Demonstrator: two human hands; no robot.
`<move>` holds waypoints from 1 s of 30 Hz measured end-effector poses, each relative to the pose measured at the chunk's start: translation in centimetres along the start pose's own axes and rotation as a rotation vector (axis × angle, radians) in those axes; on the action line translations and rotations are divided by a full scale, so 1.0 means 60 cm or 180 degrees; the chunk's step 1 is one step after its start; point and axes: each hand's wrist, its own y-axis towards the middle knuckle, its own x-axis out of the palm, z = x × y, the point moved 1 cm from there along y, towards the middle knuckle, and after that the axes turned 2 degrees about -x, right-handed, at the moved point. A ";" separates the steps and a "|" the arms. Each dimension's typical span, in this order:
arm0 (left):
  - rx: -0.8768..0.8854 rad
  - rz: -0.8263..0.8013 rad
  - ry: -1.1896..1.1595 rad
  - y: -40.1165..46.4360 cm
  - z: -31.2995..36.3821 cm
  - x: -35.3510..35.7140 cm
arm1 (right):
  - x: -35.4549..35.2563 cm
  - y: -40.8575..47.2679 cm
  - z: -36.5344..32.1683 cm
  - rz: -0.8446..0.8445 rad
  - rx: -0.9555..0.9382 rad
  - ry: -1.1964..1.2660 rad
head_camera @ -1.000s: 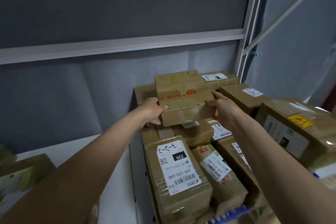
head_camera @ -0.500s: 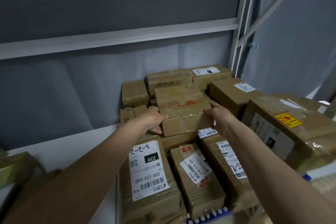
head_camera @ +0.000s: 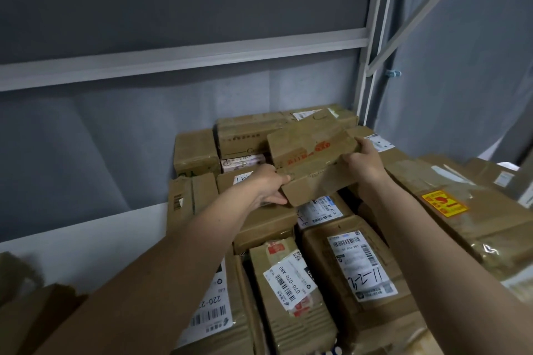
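Observation:
A small brown cardboard box [head_camera: 311, 158] with red print and clear tape hangs tilted above a pile of parcels, its right end higher. My left hand [head_camera: 266, 186] grips its lower left corner, thumb on top and fingers underneath. My right hand [head_camera: 362, 160] grips its right end, fingers curled over the edge. Under the box lie taped parcels with white barcode labels [head_camera: 291, 278].
Brown parcels fill the white shelf [head_camera: 86, 248] from the middle to the right, stacked against a grey back panel. A big carton with a yellow sticker [head_camera: 444, 203] sits at right. A grey metal upright [head_camera: 372, 37] stands behind. More cardboard [head_camera: 26, 311] lies at lower left.
Both hands have lifted the box's right end and shifted it right and up, so it now sits tilted. The view has swung left.

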 end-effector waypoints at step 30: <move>0.0202 0.0766 0.1973 0.057 0.008 0.063 | 0.023 0.064 0.071 -0.0254 -0.0694 -0.3221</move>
